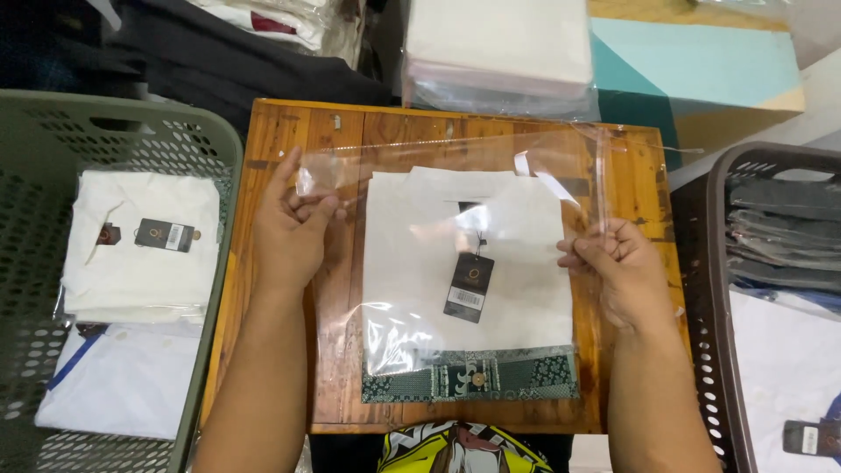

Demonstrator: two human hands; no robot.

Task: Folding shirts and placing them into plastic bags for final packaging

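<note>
The folded white shirt lay on the wooden table, mostly inside the clear plastic bag; its patterned lower edge protruded, and the bag's mouth remained unsealed. The left hand pinched the bag's upper left corner; the right hand was closed on its right edge. A green basket of folded shirts stood left, a dark basket right.
</note>
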